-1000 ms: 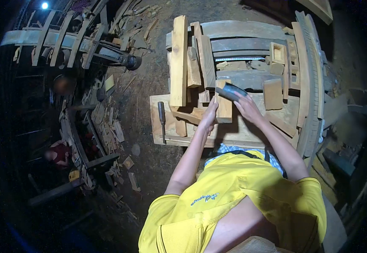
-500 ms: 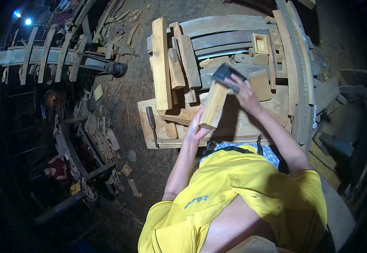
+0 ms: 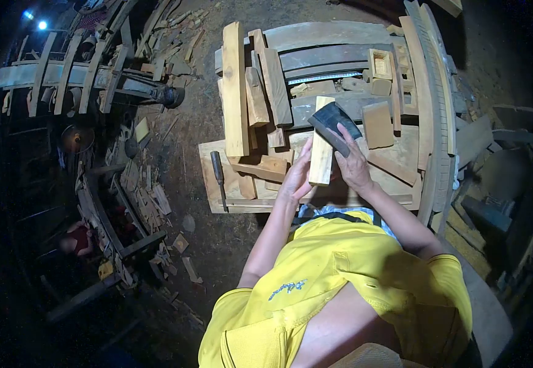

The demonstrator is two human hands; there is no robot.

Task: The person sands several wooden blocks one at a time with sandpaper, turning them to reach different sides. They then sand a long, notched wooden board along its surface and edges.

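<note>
My left hand (image 3: 297, 176) is wrapped round the near part of a pale wooden block (image 3: 321, 161), which points away from me above the bench. A dark, curved, sheet-like piece (image 3: 335, 127) lies across the block's upper part. My right hand (image 3: 354, 165) grips this dark piece at its right side, fingers on its surface. Beneath both hands is the plywood board (image 3: 208, 165). A chisel-like tool with a dark handle (image 3: 218, 168) lies on the board's left end.
Long timber pieces (image 3: 234, 92) stand at the bench's left, and curved planks (image 3: 324, 35) span its back. A small wooden box (image 3: 381, 64) sits at the back right. Scrap wood (image 3: 159, 199) litters the floor at left, where another person (image 3: 79, 239) is seated.
The block has turned more upright in the view, and its far end now shows past the dark piece. My right hand and the dark piece have come lower, nearer my left hand.
</note>
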